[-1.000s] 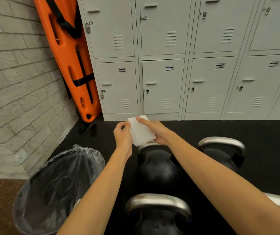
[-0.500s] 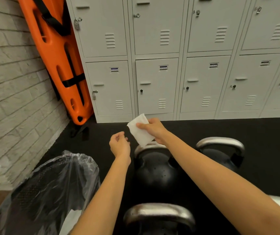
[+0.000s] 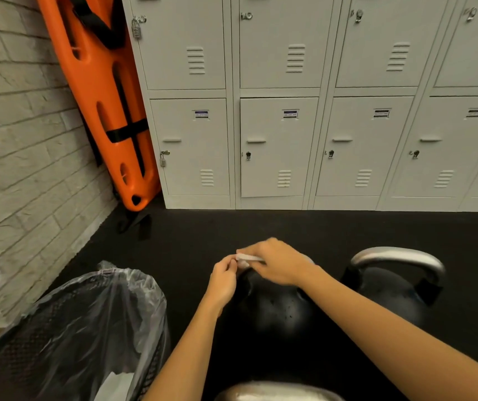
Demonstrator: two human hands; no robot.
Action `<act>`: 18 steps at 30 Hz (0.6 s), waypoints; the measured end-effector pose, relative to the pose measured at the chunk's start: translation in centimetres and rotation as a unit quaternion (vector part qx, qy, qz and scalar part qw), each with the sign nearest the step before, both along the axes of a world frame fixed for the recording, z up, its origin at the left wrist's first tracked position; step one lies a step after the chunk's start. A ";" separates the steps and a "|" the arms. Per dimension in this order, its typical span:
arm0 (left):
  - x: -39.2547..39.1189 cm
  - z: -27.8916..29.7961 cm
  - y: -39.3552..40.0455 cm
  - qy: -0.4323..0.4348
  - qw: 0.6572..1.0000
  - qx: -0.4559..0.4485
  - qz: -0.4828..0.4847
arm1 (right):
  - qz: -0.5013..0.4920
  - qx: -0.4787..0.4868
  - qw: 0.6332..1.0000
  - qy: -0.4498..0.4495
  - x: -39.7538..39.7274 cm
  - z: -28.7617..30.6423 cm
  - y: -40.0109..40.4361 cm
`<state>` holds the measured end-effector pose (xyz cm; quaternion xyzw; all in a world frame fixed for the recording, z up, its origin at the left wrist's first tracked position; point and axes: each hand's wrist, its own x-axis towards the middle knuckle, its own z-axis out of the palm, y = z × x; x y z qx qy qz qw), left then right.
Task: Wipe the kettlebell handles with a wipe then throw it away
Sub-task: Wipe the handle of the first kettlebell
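Only a thin edge of the white wipe point(image 3: 246, 258) shows, held under my right hand point(image 3: 275, 263), which lies over the handle of the middle black kettlebell point(image 3: 275, 311) and hides that handle. My left hand point(image 3: 222, 280) is just left of it, its fingertips touching the wipe's left end. A second kettlebell point(image 3: 391, 287) with a bare steel handle stands to the right. The steel handle of a third kettlebell point(image 3: 275, 392) shows at the bottom edge.
A mesh bin lined with a clear bag point(image 3: 67, 337) stands at the lower left, something white inside it. Grey lockers point(image 3: 278, 146) line the back. An orange board point(image 3: 107, 105) leans in the corner by the brick wall point(image 3: 20, 169). The floor is black.
My right hand has brought the wipe down from mid-air onto the middle kettlebell's handle. My left hand, apart half a second ago, has come back to the wipe's left end.
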<state>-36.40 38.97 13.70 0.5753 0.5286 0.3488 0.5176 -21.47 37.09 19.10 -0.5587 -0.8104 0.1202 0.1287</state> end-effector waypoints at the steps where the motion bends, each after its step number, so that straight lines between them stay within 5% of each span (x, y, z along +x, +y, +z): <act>1: 0.0 0.0 -0.1 -0.015 1.000 -0.005 -0.002 | 0.015 0.013 0.999 -0.034 0.1 -0.6 -0.4; 7: -0.3 -0.2 -0.5 -0.051 0.998 -0.013 -0.021 | 0.103 0.136 0.971 -0.167 1.8 -3.2 -3.0; 18: -1.0 0.5 -1.3 -0.044 0.998 0.022 -0.025 | 0.085 0.140 0.970 -0.181 0.0 -3.6 -1.6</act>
